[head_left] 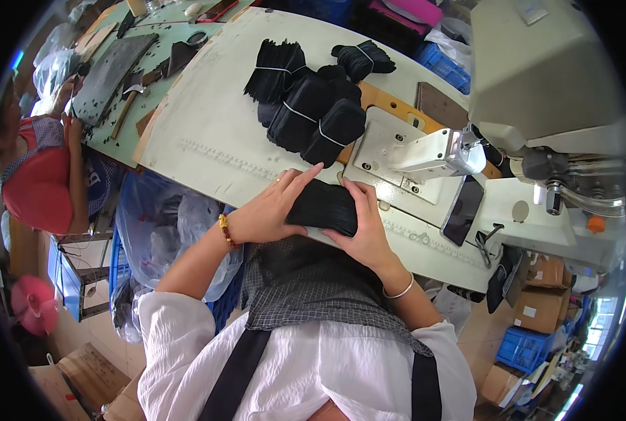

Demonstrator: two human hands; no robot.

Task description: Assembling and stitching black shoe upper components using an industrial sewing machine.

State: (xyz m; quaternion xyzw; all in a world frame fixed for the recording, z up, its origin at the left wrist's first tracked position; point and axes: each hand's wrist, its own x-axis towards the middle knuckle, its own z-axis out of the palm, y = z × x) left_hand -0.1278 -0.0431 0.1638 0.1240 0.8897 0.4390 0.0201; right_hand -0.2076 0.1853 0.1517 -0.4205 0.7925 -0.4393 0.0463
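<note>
White worktable (211,105), with a pale sewing machine (537,77) standing at the worker's right. Beyond the hands, tied black bundles (306,95) lie heaped together. The left hand (267,209) and right hand (369,235) clasp a black stack (321,208) from its two ends, thumbs along the near side; the stack is at the table's near edge. A dark phone (463,210) lies flat, right of the right hand.

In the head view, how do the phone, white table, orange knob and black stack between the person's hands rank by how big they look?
Largest to smallest:
1. White table
2. Black stack
3. Phone
4. Orange knob
True sizes may differ.
</note>
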